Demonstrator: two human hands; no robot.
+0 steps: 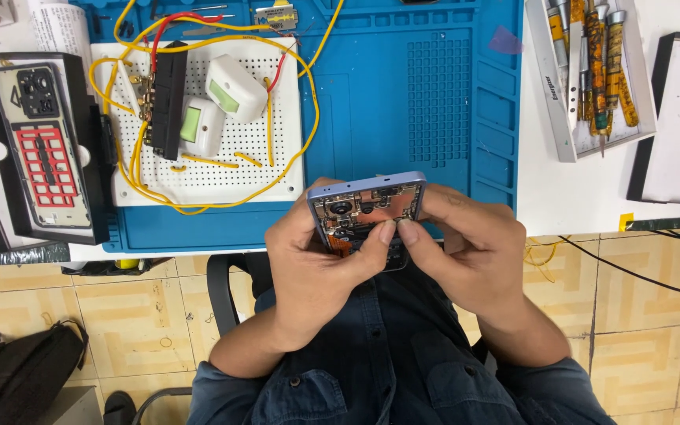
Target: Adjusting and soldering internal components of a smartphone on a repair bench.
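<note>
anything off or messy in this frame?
The phone held in both hands, left hand and right hand, has its back cover off, with boards and camera modules exposed. Loose yellow wires loop past the edge of the white perforated board onto the blue mat. Nothing looks spilled or broken.

A light-blue-framed opened phone shows coppery insides; at eleven o'clock, yellow and red wires cross a white dotted perforated board on a blue mat.
</note>
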